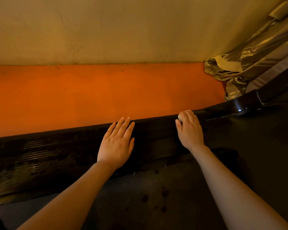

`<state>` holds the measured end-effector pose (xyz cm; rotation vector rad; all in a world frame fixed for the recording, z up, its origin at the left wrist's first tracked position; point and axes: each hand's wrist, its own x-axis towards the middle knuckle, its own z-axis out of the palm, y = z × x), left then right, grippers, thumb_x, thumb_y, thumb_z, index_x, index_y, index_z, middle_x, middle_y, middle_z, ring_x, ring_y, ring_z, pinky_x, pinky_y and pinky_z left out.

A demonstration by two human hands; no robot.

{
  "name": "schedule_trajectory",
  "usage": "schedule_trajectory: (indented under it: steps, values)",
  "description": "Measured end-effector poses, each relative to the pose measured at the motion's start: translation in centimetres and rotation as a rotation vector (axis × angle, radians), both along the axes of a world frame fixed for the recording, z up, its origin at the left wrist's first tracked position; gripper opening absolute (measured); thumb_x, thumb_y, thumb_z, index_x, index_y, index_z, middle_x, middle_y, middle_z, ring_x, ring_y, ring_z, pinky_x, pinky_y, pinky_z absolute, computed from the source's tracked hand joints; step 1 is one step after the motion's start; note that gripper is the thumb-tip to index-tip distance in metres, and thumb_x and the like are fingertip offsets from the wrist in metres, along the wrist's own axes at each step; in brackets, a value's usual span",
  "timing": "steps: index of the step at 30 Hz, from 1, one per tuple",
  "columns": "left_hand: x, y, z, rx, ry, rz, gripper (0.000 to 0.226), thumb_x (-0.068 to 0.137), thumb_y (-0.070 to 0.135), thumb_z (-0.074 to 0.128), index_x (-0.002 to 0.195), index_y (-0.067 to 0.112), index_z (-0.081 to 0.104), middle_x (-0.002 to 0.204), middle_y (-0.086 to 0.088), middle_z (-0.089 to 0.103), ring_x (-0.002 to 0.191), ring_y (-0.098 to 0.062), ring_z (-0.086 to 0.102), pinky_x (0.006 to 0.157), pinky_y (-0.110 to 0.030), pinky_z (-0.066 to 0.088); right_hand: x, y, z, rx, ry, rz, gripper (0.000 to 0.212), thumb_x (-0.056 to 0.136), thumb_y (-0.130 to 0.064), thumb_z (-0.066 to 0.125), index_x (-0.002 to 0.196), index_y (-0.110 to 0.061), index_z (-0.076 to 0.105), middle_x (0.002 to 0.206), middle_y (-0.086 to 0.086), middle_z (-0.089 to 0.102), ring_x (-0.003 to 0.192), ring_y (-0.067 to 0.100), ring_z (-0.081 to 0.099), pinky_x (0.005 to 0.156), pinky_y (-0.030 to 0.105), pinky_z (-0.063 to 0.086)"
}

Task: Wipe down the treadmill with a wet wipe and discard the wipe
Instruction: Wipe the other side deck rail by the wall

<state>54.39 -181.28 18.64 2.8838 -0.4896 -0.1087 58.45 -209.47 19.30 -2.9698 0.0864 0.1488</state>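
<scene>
1. While the left hand lies flat, fingers straight, on the treadmill side rail, fingertips at the rail's far edge, it grasps nothing.
2. Right hand curls around a balled wet wipe, pressing it on the rail's far edge near the upright's base.
3. Wipe mostly hidden; only a pale bit shows by the thumb.
4. Rail's left stretch is ribbed and blotchy.
5. Orange floor beyond the rail; shiny fabric bunched at the far right corner.
</scene>
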Motion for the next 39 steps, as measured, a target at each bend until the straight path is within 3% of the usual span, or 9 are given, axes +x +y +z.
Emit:
schedule_trajectory:
  steps: [4,9,13,16,21,26,31,35,39]
  values:
    - [0.0,-0.1,0.0,0.007,-0.006,0.006,0.059,0.100,0.044,0.021,0.148,0.015,0.039,0.157,-0.007,0.032,0.147,-0.020,0.021,0.119,-0.041,0.018,-0.2,1.4,0.3,0.016,0.007,-0.030,0.054,0.104,-0.041,0.035,0.143,-0.005,0.043,0.154,0.012,0.036,0.149,0.028,0.018,0.123,0.039,0.014]
    - [0.0,0.0,0.0,0.013,0.004,0.002,0.060,0.100,0.044,0.020,0.149,0.015,0.037,0.157,-0.007,0.030,0.147,-0.020,0.019,0.119,-0.040,0.016,-2.3,3.5,-0.3,0.136,0.019,0.113,0.068,0.100,-0.053,0.019,0.154,-0.012,0.026,0.163,0.003,0.019,0.152,0.018,0.006,0.124,0.038,0.015]
    - [0.1,0.0,-0.1,0.024,0.009,-0.004,0.059,0.100,0.044,0.020,0.149,0.015,0.036,0.158,-0.007,0.030,0.147,-0.020,0.021,0.119,-0.040,0.015,-3.5,2.1,-0.8,0.070,-0.014,0.017,0.071,0.102,-0.053,0.016,0.158,-0.010,0.013,0.166,0.005,0.006,0.152,0.017,0.000,0.122,0.031,0.003]
    - [0.1,0.0,-0.1,0.020,0.008,-0.003,0.059,0.100,0.044,0.021,0.149,0.015,0.037,0.158,-0.007,0.030,0.148,-0.021,0.021,0.120,-0.040,0.016,-5.4,2.7,-1.2,0.084,-0.045,-0.112,0.077,0.098,-0.057,0.012,0.157,-0.008,0.011,0.165,0.007,0.005,0.152,0.019,0.000,0.123,0.035,0.007]
    - [0.1,-0.2,0.2,0.031,0.023,-0.003,0.059,0.100,0.043,0.021,0.149,0.014,0.038,0.157,-0.008,0.031,0.147,-0.021,0.022,0.120,-0.040,0.016,-10.0,7.4,-1.7,0.202,-0.109,-0.222,0.066,0.100,-0.048,0.016,0.156,-0.013,0.018,0.164,0.002,0.011,0.152,0.016,0.002,0.123,0.037,0.009]
    - [0.1,-0.1,0.4,0.036,0.011,-0.015,0.058,0.101,0.042,0.021,0.148,0.014,0.039,0.157,-0.008,0.032,0.147,-0.020,0.022,0.119,-0.038,0.014,-12.8,12.7,-1.9,0.308,-0.090,-0.021,0.052,0.106,-0.039,0.017,0.151,-0.016,0.028,0.160,0.000,0.025,0.151,0.013,0.011,0.122,0.036,0.017]
    - [0.3,1.9,0.4,0.115,0.051,-0.084,0.061,0.099,0.049,0.011,0.154,0.025,0.002,0.162,-0.006,-0.005,0.149,-0.019,-0.005,0.121,-0.037,-0.002,-12.3,12.1,-1.6,0.365,-0.181,0.019,0.043,0.103,-0.029,0.035,0.139,-0.014,0.053,0.150,0.000,0.046,0.145,0.016,0.032,0.115,0.039,0.034]
    - [-0.4,5.5,0.1,0.120,0.020,0.020,0.062,0.100,0.051,0.014,0.154,0.022,0.023,0.161,-0.010,0.017,0.149,-0.024,0.012,0.122,-0.042,0.011,-12.6,13.1,-2.0,0.398,-0.210,0.115,0.041,0.103,-0.024,0.039,0.140,-0.012,0.052,0.152,0.000,0.041,0.147,0.015,0.027,0.120,0.033,0.023]
    - [-0.5,5.6,0.2,0.111,0.035,0.020,0.063,0.099,0.051,0.014,0.153,0.020,0.027,0.161,-0.010,0.020,0.149,-0.024,0.013,0.121,-0.043,0.014,-12.9,15.4,-2.7,0.420,-0.187,0.335,0.040,0.101,-0.018,0.045,0.139,-0.009,0.054,0.151,0.005,0.045,0.147,0.018,0.029,0.118,0.039,0.030]
